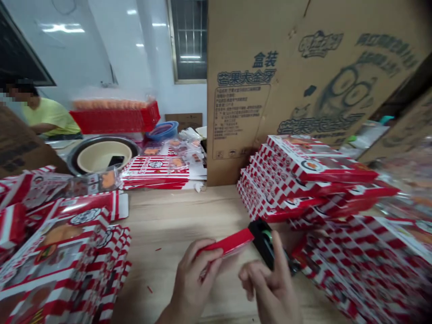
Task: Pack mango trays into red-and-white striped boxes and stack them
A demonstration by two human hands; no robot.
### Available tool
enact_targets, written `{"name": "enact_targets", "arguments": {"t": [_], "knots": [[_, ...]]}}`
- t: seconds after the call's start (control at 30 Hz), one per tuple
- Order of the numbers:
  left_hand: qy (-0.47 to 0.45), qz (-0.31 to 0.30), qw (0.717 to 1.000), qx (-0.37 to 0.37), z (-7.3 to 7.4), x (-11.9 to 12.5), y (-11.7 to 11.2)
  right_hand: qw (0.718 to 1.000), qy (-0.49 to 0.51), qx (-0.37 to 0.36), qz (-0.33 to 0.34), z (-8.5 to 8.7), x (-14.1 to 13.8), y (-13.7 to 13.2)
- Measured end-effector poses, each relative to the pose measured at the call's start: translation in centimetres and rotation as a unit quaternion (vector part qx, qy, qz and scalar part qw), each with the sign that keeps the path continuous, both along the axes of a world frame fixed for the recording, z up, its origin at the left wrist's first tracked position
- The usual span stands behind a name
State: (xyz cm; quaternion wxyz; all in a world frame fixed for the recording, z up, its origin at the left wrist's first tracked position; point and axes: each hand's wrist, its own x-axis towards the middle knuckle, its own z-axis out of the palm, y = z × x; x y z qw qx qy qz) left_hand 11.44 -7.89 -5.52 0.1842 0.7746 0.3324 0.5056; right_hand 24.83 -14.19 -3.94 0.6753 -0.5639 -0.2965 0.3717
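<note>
The left hand (pixel 194 281) pinches a red card strip (pixel 229 242) whose end meets a black tape dispenser (pixel 260 238); the right hand (pixel 270 288), apart from it, has fingers (pixel 277 249) against the dispenser, though whether they grip it I cannot tell. Right of the dispenser, red-and-white striped boxes (pixel 364 265) lie in finished-looking stacks; left of it, more striped boxes (pixel 57 252) are heaped, and beyond it, a flat striped pile (pixel 155 173) remains, with a person in a yellow shirt (pixel 43 117) farthest off

The left hand (pixel 194 281) pinches a red strip (pixel 229 242), its end touching a black tape dispenser (pixel 262 243) held in the right hand (pixel 270 288). Red-and-white striped boxes (pixel 364 265) are stacked on the bench (pixel 175 216) to the right, with more boxes (pixel 57 256) to the left. A cardboard carton (pixel 256 90) stands behind; a co-worker (pixel 47 117) in yellow sits far left.
</note>
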Motion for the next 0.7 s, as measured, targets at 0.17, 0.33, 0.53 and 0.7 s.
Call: {"name": "enact_targets", "arguments": {"t": [0.17, 0.33, 0.53, 0.7], "knots": [[0.078, -0.042, 0.996, -0.001, 1.5, -0.8, 0.4, 0.994, 0.099, -0.014, 0.039, 0.6, -1.8, 2.6], [0.233, -0.108, 0.966, 0.013, 3.2, -1.2, 1.4, 0.993, 0.102, -0.017, 0.053, -0.7, -1.2, 2.6], [0.272, -0.087, 0.956, 0.059, 3.0, -0.9, 2.4, 0.998, 0.034, -0.049, 0.032, -6.3, -0.9, 2.6], [0.228, -0.091, 0.953, 0.179, 3.2, -1.0, 1.2, 0.996, 0.056, -0.031, 0.065, -6.8, 0.9, 1.1]]}}
